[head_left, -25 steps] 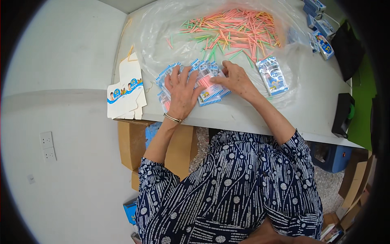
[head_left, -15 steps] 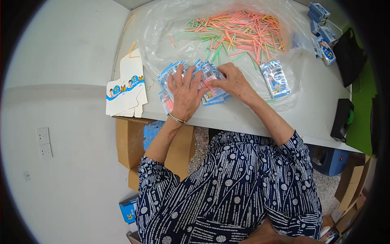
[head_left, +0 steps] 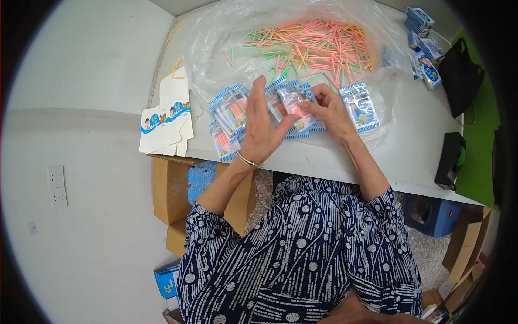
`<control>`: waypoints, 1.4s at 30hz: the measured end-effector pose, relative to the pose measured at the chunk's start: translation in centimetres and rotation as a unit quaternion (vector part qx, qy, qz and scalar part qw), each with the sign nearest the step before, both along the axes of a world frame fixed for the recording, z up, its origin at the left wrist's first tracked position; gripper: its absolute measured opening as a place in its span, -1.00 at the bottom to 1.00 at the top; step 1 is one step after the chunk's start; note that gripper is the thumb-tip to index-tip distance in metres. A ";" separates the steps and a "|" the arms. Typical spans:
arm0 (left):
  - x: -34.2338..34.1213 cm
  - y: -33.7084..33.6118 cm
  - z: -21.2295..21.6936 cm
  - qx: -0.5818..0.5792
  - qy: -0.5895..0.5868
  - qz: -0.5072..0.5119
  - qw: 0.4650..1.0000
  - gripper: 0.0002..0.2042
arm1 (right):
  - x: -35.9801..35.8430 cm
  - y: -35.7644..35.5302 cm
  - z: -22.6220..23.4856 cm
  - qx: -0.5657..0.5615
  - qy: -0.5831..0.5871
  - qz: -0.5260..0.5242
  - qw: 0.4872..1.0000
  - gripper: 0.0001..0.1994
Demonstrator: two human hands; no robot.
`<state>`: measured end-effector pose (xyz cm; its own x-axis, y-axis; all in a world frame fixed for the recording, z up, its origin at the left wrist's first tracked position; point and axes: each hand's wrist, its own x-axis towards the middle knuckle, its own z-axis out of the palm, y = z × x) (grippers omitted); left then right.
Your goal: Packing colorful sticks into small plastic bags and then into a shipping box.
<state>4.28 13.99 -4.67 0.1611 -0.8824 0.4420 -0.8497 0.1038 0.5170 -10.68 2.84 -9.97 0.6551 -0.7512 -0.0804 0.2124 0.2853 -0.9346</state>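
Blue-edged packet point(head_left: 295, 102): pinched at its lower edge by the fingers of the right hand point(head_left: 329, 110), apparently on top of other packets. The left hand point(head_left: 261, 132) stands just left of it, fingers straight and together, edge-on to the table point(head_left: 377, 156). Left of that hand lies a fan of filled packets point(head_left: 229, 121). Beyond both hands, loose coloured sticks point(head_left: 313, 48) lie on clear plastic sheet point(head_left: 216, 48).
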 end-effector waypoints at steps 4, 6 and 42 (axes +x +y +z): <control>-1.6 -1.4 -0.1 0.032 0.154 0.023 0.987 -0.01 | -1.0 -0.7 0.1 0.021 -0.013 -0.021 0.999 -0.69; -1.4 -1.6 -1.9 0.026 0.210 0.011 0.977 0.01 | -1.2 -0.9 -0.3 0.010 -0.019 -0.042 0.999 -0.69; -2.7 -1.2 -5.3 -0.024 0.254 -0.142 0.956 -0.03 | -1.0 -1.6 1.4 -0.132 -0.016 0.181 0.974 -0.15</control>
<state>1.59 12.78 -10.02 0.1235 -0.9034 0.4107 -0.4241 0.3261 0.8449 -11.65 1.23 -8.53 0.8800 -0.4621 0.1100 0.1734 0.0971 -0.9801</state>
